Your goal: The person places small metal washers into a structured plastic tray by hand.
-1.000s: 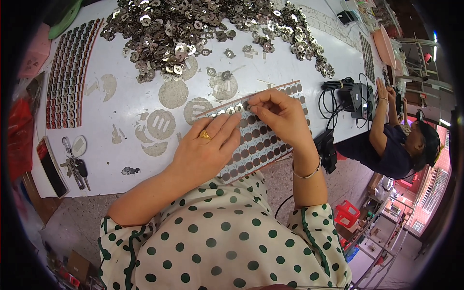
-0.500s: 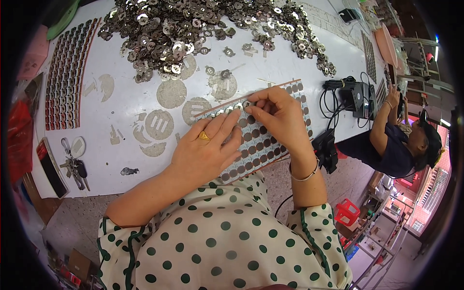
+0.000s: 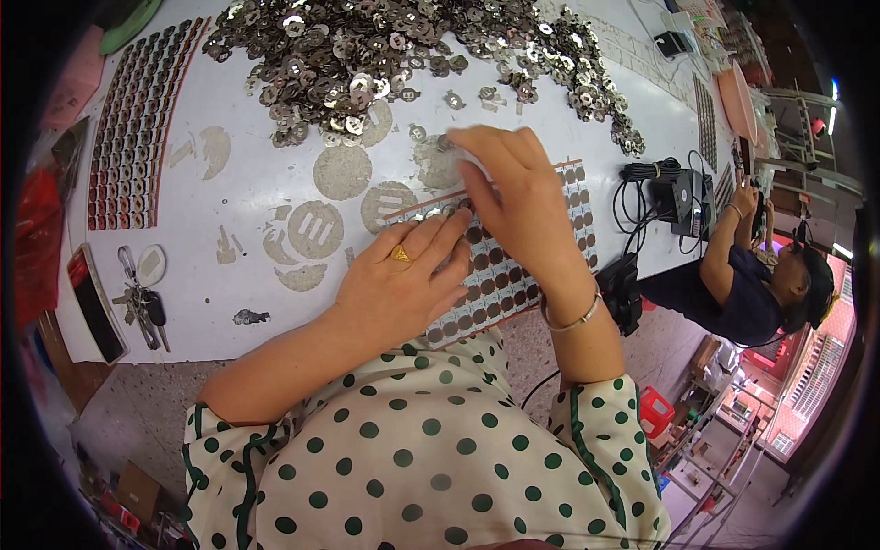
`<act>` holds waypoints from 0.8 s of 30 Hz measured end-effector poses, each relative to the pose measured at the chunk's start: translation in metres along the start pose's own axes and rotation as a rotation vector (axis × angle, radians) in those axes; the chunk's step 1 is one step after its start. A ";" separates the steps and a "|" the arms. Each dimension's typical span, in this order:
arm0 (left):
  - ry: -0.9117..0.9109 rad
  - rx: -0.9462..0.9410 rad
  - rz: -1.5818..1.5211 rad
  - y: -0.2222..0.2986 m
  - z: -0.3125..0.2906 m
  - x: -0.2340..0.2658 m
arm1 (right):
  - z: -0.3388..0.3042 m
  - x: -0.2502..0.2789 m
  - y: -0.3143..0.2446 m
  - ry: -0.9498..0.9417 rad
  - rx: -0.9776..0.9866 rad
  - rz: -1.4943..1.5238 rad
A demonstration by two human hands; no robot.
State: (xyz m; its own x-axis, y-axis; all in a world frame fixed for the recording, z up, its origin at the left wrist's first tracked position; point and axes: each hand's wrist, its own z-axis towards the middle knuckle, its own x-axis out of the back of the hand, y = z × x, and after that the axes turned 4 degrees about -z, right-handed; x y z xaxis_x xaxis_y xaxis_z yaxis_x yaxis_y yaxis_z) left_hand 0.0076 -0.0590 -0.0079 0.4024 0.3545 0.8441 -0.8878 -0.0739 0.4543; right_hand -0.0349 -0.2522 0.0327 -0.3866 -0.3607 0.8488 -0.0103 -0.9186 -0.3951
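Head camera: A person in a polka-dot blouse worked at a white bench (image 3: 275, 197), filling a sheet of round brown pads (image 3: 513, 266) that lay at the near edge, just in front of the body. The left hand (image 3: 403, 284), a gold ring on one finger, lay flat and relaxed on the sheet's left part, fingers spread and pressing it down, grasping nothing. The right hand (image 3: 518, 183) reached past the sheet's far edge toward loose metal discs (image 3: 449, 99) at the near fringe of the large heap of discs (image 3: 385, 55) spread across the far side of the bench; its fingertips were blurred, so whether it pinched a disc could not be told. Judged from this, the step in hand was fetching another disc; the next move called for a clean pick of one piece and a careful placing on a free pad while the left hand kept the sheet from sliding. A filled rack of discs (image 3: 128, 137) lay far left, keys (image 3: 142, 293) near left. A co-worker (image 3: 761, 284) sat at right.
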 end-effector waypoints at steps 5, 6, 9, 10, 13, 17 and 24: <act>0.000 0.010 -0.009 -0.002 -0.001 0.001 | 0.015 -0.017 0.013 -0.093 0.073 -0.041; 0.000 0.002 -0.006 -0.001 -0.001 0.001 | 0.015 -0.014 0.016 -0.128 0.093 -0.067; 0.010 0.002 -0.013 -0.002 -0.001 0.000 | 0.015 -0.005 0.023 -0.188 -0.031 0.101; 0.014 0.010 -0.023 -0.002 -0.002 0.000 | 0.013 -0.003 0.024 -0.190 -0.029 0.098; 0.010 0.011 -0.029 -0.002 -0.002 0.000 | 0.000 0.007 0.031 -0.272 -0.575 0.719; 0.006 0.005 -0.051 -0.002 0.000 0.002 | -0.023 0.019 0.050 -0.153 -0.848 1.349; 0.001 0.010 -0.051 -0.003 0.000 0.002 | -0.042 0.028 0.047 -0.196 -0.876 1.035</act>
State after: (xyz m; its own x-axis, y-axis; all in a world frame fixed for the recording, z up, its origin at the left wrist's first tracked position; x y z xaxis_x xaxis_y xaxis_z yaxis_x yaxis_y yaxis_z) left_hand 0.0109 -0.0582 -0.0069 0.4473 0.3587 0.8193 -0.8636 -0.0649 0.5000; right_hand -0.0852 -0.2986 0.0236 -0.4397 -0.8973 0.0393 -0.4019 0.1575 -0.9020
